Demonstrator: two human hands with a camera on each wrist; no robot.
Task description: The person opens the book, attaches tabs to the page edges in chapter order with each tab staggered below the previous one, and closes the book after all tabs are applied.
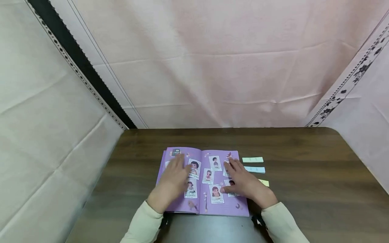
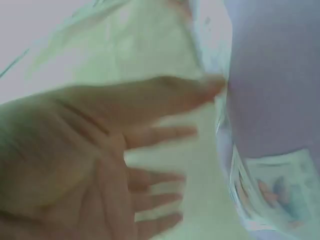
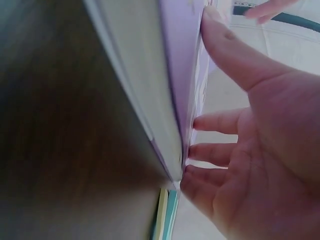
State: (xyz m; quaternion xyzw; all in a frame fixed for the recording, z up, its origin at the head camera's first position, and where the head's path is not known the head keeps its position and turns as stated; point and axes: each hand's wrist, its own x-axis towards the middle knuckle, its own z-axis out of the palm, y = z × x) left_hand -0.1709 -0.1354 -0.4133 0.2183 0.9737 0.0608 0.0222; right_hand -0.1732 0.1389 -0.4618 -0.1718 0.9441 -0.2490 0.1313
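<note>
An open book (image 1: 225,211) with purple pages lies on the table, printed with small cards showing cartoon figures. Above the left page is my left hand (image 1: 172,179), fingers extended. In the left wrist view its thumb (image 2: 175,95) reaches the purple page, while the other fingers stand apart from it; that view is blurred. My right hand (image 1: 246,180) rests on the right page with fingers spread. The right wrist view has its thumb and fingertips touching the page, above the book's thick page edge (image 3: 145,75). Both hands cover some of the printed cards.
Right of the book lie a green paper strip (image 1: 253,159), a blue strip (image 1: 255,169) and a yellow strip (image 1: 264,182), the last partly hidden by my right hand. The brown wooden table (image 1: 310,175) meets pale cloth hangings (image 1: 231,74) at its back and sides.
</note>
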